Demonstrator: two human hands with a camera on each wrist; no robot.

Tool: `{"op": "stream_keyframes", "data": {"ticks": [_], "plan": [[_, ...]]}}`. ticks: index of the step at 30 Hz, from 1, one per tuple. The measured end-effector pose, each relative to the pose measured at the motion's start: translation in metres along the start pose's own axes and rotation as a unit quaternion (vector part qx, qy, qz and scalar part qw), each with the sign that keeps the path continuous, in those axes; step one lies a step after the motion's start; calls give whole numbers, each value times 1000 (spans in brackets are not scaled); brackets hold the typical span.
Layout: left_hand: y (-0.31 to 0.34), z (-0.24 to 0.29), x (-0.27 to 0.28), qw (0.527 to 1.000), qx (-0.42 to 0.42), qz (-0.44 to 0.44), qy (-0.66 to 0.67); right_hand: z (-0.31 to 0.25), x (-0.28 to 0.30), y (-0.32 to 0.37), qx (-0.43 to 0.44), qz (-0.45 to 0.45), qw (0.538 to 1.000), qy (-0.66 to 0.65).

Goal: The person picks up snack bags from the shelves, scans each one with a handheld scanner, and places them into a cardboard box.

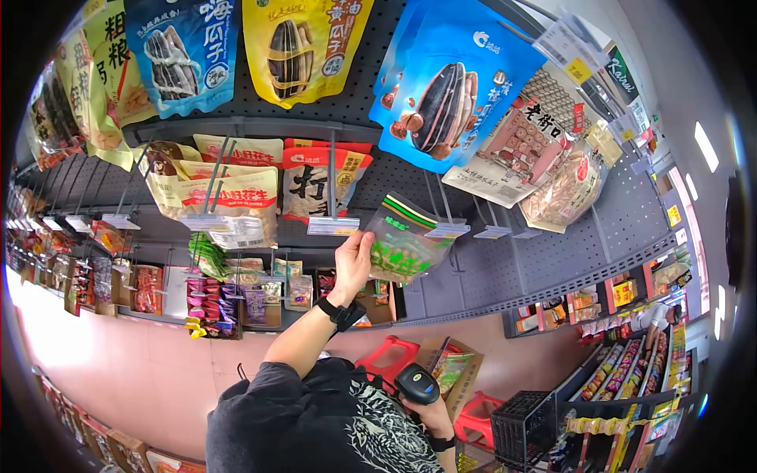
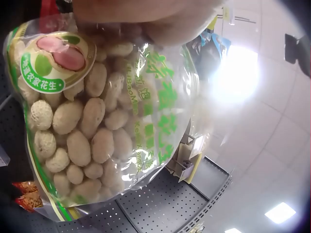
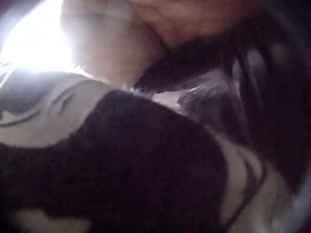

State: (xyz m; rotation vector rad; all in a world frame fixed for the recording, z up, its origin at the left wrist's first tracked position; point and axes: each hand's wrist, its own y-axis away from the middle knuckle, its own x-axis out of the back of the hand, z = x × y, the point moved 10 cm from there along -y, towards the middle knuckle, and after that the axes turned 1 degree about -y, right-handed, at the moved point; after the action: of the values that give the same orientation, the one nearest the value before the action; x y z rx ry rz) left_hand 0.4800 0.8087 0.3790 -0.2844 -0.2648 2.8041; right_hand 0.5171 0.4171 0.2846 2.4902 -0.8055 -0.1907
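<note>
My left hand [image 1: 354,264] grips a clear bag of peanuts [image 1: 406,244] by its side edge, in front of the shelf's price tags. In the left wrist view the peanut bag [image 2: 92,126] fills much of the picture, with the hand [image 2: 160,19] at its top edge. Low in the head view, close to the body, my right hand [image 1: 432,415] holds a black and yellow handheld scanner [image 1: 417,384]. The right wrist view shows mostly dark printed shirt cloth [image 3: 121,160] and part of the palm [image 3: 121,43]; the scanner's outline is unclear there.
Seed packets [image 1: 453,87] hang above on hooks, with peanut packets [image 1: 229,201] behind and left. Smaller snacks [image 1: 213,296] fill the lower shelf. Red stools [image 1: 388,359], an open carton [image 1: 465,378] and a black crate [image 1: 520,426] stand below. Another person [image 1: 656,317] is at far right.
</note>
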Motion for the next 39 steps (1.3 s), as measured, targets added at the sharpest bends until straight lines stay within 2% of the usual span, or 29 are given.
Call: {"op": "stream_keyframes", "data": {"ticks": [3, 9, 11, 13, 23, 25, 39], "plan": [[6, -6, -6, 1000, 5, -11, 1, -4, -8, -1, 3, 2, 1000, 9], [12, -15, -14, 997, 67, -10, 35, -21, -24, 3, -13, 10, 1000, 16], [11, -17, -13, 997, 65, 5, 37, -18, -25, 5, -15, 19, 999, 26], [13, -21, -11, 997, 65, 12, 28, -29, -25, 8, 21, 48, 998, 47], [19, -16, -15, 999, 53, 9, -10, -32, -27, 14, -17, 51, 998, 35], [17, -25, -19, 997, 60, 12, 38, -35, -29, 15, -16, 52, 998, 40], [18, -25, -17, 994, 87, 4, 64, -19, -20, 14, 3, 49, 997, 60]]}}
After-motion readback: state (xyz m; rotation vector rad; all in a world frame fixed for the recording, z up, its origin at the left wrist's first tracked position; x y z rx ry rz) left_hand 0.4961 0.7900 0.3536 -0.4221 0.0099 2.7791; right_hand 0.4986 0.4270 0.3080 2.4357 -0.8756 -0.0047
